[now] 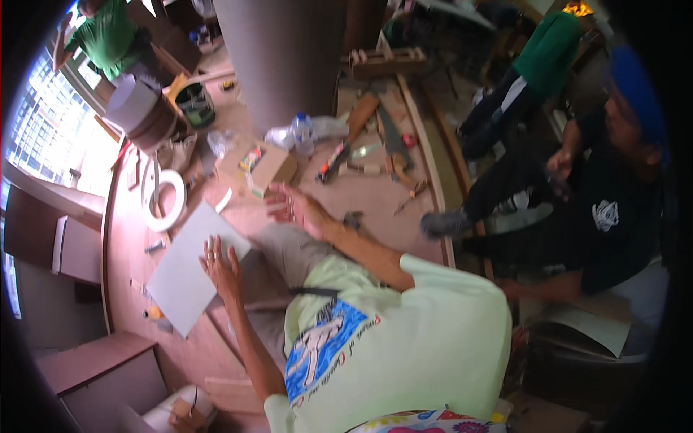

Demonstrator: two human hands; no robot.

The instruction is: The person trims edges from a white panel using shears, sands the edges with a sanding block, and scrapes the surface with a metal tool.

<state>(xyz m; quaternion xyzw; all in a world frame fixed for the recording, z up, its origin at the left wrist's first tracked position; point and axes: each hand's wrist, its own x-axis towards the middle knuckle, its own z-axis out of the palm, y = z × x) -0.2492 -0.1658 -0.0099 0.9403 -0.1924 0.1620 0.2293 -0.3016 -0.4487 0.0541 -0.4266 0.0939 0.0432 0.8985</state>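
Note:
My left hand lies with fingers spread on a pale grey square board, which rests beside my bent legs. My right hand is raised with fingers apart and loosely curved, holding nothing that I can see, just in front of a cardboard box with a small colourful packet on it. A white roll of edging strip sits left of the box. Hand saws, a hammer-like tool and other small tools lie on the wooden platform around me.
A large column rises ahead, with a water bottle and a bucket near it. A co-worker in dark clothes sits close on my right; two people in green are further off. Cabinets stand at left.

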